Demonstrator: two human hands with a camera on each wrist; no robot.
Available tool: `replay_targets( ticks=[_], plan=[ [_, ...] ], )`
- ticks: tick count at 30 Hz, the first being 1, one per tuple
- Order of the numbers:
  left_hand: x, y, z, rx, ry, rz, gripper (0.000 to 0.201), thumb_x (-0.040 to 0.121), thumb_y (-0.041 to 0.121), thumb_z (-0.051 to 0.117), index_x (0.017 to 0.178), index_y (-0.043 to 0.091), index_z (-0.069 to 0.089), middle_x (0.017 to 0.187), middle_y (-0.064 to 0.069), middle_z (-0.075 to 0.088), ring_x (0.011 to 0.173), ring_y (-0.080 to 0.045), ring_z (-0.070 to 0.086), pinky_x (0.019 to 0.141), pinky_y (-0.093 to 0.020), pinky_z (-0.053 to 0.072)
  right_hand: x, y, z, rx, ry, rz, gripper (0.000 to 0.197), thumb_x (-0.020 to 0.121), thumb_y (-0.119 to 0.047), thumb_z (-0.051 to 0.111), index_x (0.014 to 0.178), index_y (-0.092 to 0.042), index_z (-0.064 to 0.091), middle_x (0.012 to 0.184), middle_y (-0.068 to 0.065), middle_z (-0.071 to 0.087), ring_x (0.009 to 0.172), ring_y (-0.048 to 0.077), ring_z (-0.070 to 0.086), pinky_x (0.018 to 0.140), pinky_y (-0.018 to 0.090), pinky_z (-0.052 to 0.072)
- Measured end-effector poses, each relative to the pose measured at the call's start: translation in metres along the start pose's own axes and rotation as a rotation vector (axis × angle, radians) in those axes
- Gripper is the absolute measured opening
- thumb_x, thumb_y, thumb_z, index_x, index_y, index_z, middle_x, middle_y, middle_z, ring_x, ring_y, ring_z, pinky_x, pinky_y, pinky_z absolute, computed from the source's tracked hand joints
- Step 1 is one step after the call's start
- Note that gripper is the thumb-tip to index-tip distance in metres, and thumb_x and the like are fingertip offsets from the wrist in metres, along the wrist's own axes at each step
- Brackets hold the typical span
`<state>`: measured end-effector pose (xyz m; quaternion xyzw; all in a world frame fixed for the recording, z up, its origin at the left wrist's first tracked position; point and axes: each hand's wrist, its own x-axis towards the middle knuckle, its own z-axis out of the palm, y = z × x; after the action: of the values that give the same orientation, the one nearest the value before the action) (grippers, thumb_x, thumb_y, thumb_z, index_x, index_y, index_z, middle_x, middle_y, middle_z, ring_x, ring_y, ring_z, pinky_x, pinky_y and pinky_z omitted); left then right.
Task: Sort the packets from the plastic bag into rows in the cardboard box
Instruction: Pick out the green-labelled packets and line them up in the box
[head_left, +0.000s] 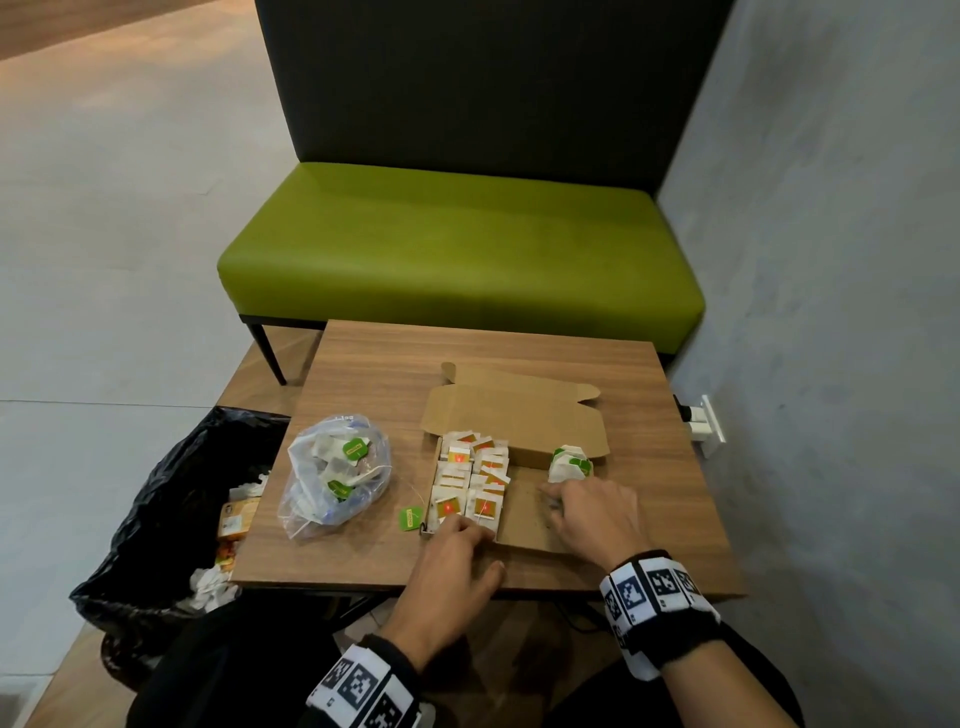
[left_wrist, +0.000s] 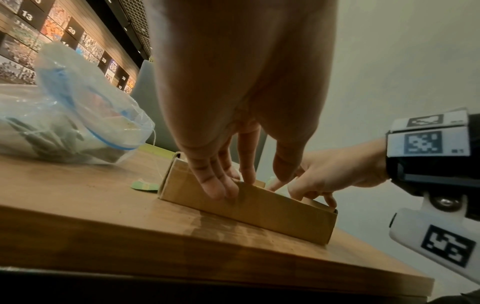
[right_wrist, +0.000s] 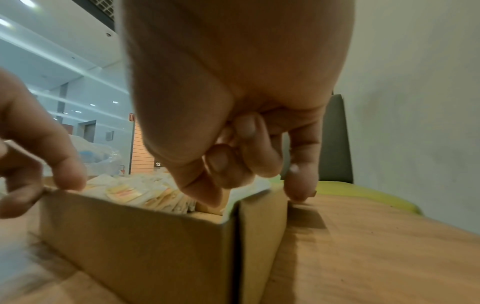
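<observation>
- Head view: packet labels in the cardboard box (head_left: 524, 525) blur past reading; red-tagged packets (head_left: 470, 475) fill its left side in rows, green-tagged packets (head_left: 570, 463) stand at its right.
- Plastic bag (head_left: 332, 475) lies left on the counter (head_left: 649, 467), its contents partly hidden.
- Left hand (head_left: 449, 566) rests relaxed fingers on the box's near wall.
- Right hand (head_left: 592, 512) reaches inside, fingers curled; any grasp cannot be told.

Lighting: dim, warm indoor. Head view: soft overall, straight lines bowed at the edges. Wrist views: hands (right_wrist: 233, 102) close to the lens, dark and unfocused; ceiling lights glare upper left; soft shadow beneath the box (left_wrist: 246, 209) on the counter (left_wrist: 103, 236); motion blur lower left.
</observation>
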<state>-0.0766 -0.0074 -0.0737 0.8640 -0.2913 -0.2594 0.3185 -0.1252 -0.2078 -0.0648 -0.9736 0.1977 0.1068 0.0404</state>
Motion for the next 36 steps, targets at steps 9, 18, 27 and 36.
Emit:
replay_targets(
  ticks=[9,18,27,36],
  plan=[
    [-0.005,0.004,0.002,-0.059,-0.007,0.011,0.046,0.094,0.031,0.062,0.139,0.029,0.05,0.131,0.016,0.041,0.121,-0.001,0.043,0.11,-0.021,0.036,-0.004,0.018,-0.007,0.175,0.074,0.179,0.026,0.095,-0.041,0.053,0.116,-0.036,0.068,0.09,-0.009,0.067,0.081,0.011,0.06,0.078,0.033,0.054],
    [-0.006,0.01,0.013,-0.085,-0.027,0.031,0.038,0.093,0.031,0.063,0.131,0.029,0.057,0.129,0.019,0.043,0.122,0.002,0.041,0.109,-0.018,0.034,-0.009,0.018,-0.008,0.131,0.075,0.228,0.029,0.097,-0.043,0.054,0.121,-0.031,0.064,0.082,-0.006,0.06,0.075,0.014,0.057,0.064,0.029,0.045],
    [-0.012,0.017,0.005,-0.148,-0.035,0.093,0.029,0.096,0.028,0.061,0.124,0.032,0.061,0.127,0.027,0.046,0.102,0.013,0.051,0.085,-0.002,0.042,-0.012,0.014,-0.013,0.172,0.03,0.289,0.019,0.096,-0.041,0.054,0.101,-0.027,0.067,0.08,-0.007,0.06,0.073,0.011,0.058,0.059,0.028,0.044],
    [0.013,-0.012,-0.084,-0.082,0.641,-0.179,0.027,0.089,0.009,0.064,0.115,0.014,0.061,0.108,0.002,0.065,0.098,-0.015,0.062,0.081,-0.023,0.043,-0.04,0.004,-0.017,0.333,0.129,0.303,0.026,0.095,-0.039,0.058,0.118,-0.032,0.067,0.07,-0.011,0.059,0.063,0.003,0.054,0.052,0.024,0.042]
  ],
)
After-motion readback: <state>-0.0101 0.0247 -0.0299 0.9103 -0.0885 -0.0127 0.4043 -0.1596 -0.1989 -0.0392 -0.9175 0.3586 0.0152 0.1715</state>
